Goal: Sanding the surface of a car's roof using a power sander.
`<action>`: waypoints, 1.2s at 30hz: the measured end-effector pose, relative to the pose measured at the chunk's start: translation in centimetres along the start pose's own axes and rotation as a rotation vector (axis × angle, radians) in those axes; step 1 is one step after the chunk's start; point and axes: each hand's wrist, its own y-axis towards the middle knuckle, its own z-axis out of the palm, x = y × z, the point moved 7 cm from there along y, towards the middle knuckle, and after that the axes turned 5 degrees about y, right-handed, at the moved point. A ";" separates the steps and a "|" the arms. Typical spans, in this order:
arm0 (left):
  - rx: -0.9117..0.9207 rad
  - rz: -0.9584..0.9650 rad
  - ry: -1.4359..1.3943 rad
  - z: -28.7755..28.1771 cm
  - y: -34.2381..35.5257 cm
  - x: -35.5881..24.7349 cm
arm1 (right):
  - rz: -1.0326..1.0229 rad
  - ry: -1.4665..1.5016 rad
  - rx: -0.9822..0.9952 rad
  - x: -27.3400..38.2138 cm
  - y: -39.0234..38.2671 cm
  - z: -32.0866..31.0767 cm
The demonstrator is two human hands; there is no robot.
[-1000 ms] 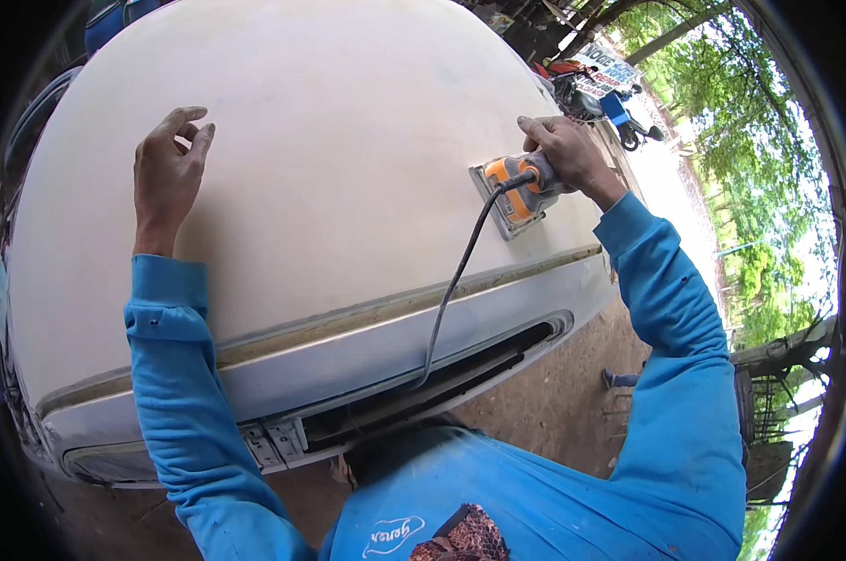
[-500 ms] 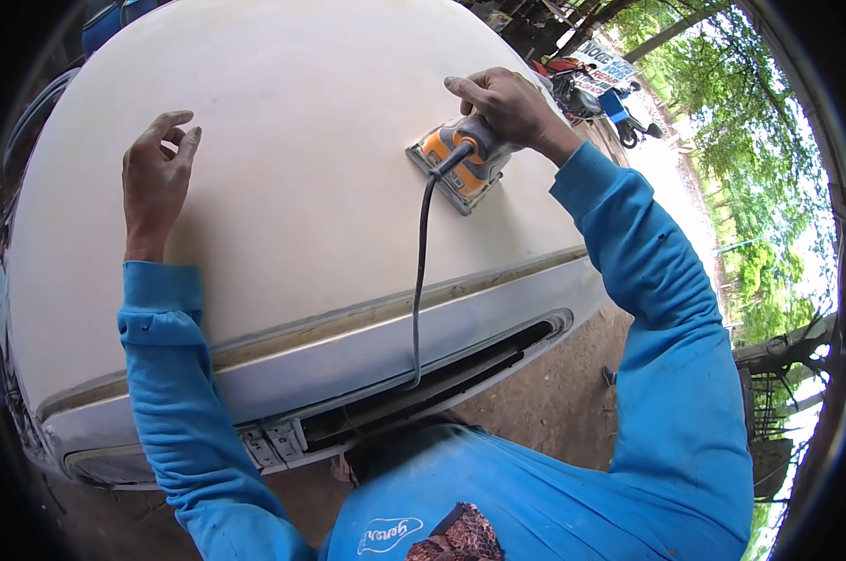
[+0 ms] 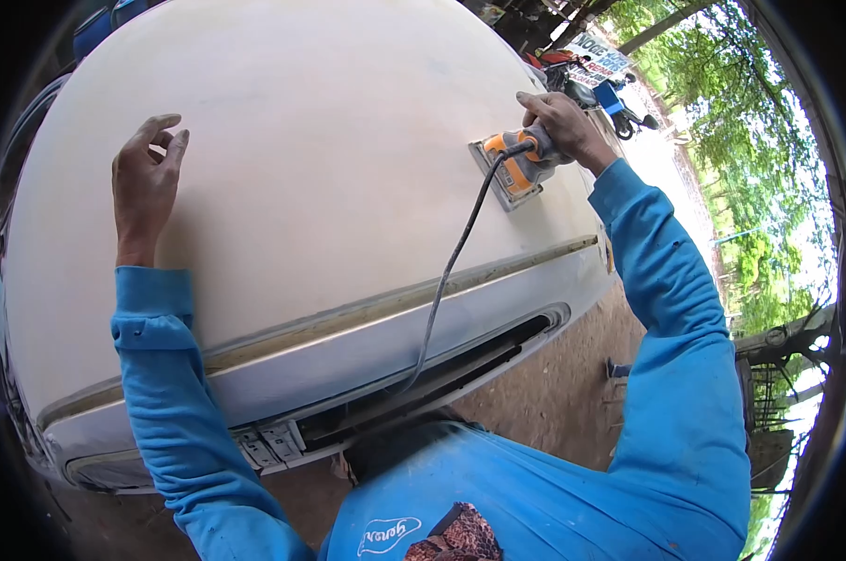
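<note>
The right hand point(image 3: 563, 126) grasps the sander point(image 3: 509, 170) near the panel's point(image 3: 301, 178) right edge, where it should work best flat, lightly pressed, its cord point(image 3: 457, 251) clear, while the left hand point(image 3: 148, 182), fingers loosely curled, holds nothing.

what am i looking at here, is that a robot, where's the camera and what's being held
No robot here: these are a person's own bare hands, with arms in blue sleeves. The camera sits on the person's head and looks down, so its left is their left; the wide fisheye lens makes straight edges bend.

The big pale surface is a panel, apparently part of a vehicle body. The right hand holds an orange and grey power sander, its flat pad on the panel. A dark cable trails from it toward a long slot below. The left hand is empty, fingers loosely curled, over the panel's left side.
</note>
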 end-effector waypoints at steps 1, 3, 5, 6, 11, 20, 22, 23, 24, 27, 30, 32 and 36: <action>-0.003 0.000 0.000 0.0 0.0 0.0 | 0.115 0.006 -0.011 -1.2 -0.3 -0.1; -0.007 0.003 -0.003 0.1 0.0 -0.1 | 0.093 0.028 -0.028 -1.6 -1.3 -0.3; 0.002 -0.014 -0.008 0.3 0.0 0.0 | 0.150 0.052 -0.013 -1.9 -1.7 -0.2; -0.001 -0.002 0.006 0.3 0.0 -0.1 | 0.133 0.059 -0.006 -1.6 -1.9 -0.1; -0.005 0.000 0.002 0.2 0.1 -0.1 | 0.104 0.029 0.010 1.1 -2.6 0.4; -0.004 -0.019 -0.022 0.0 0.0 0.1 | -0.038 0.001 0.018 6.0 -2.6 1.9; -0.009 -0.015 -0.009 -0.1 0.0 0.1 | -0.048 -0.004 0.032 6.7 -2.5 2.1; -0.005 -0.022 -0.008 0.0 0.0 0.1 | -0.024 -0.013 0.037 6.8 -2.4 2.3; -0.005 -0.023 -0.006 0.0 0.0 0.1 | -0.046 -0.007 0.040 7.3 -2.4 2.4; -0.012 -0.010 0.004 0.1 0.1 0.1 | -0.070 -0.021 0.066 8.5 -2.7 2.7; -0.035 0.011 -0.025 0.2 0.1 0.2 | -0.082 -0.035 0.070 9.9 -3.0 3.1; -0.037 0.014 -0.026 0.2 0.1 0.2 | -0.107 -0.054 0.049 10.9 -3.3 3.2; -0.035 0.003 -0.013 0.2 0.1 0.2 | -0.163 -0.033 0.066 13.1 -3.9 3.7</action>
